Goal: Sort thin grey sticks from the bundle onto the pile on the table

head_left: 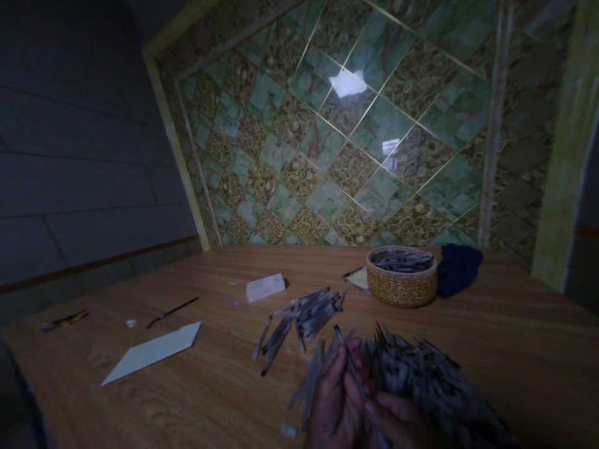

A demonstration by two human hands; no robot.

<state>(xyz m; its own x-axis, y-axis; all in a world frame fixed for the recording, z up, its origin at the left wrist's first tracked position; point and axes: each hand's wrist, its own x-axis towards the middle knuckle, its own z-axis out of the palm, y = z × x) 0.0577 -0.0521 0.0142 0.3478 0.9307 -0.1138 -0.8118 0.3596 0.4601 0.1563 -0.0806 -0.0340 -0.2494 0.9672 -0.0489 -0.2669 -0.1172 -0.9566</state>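
Note:
A slim, pen-like stick (356, 375) slants between my two hands near the front of the table, its dark tip pointing up and away. My left hand (331, 394) pinches it near the upper part with thumb and fingers. Lower down, my right hand (397, 416) has its thumb and fingers closed on the same stick. Right beside my right hand lies a large heap of similar grey sticks (421, 374). Some pale, flat strips (311, 380) lie partly hidden behind my left hand. Farther off, a smaller loose pile of sticks (311, 313) is spread on the wood.
A woven basket (401, 288) full of sticks stands at the back right, beside a dark blue cloth (458, 269). A white box (266, 287), a white card (154, 352), a thin dark tool (172, 312) and a yellow-and-black object (64, 321) lie leftward. A tiled wall (327, 156) bounds the table.

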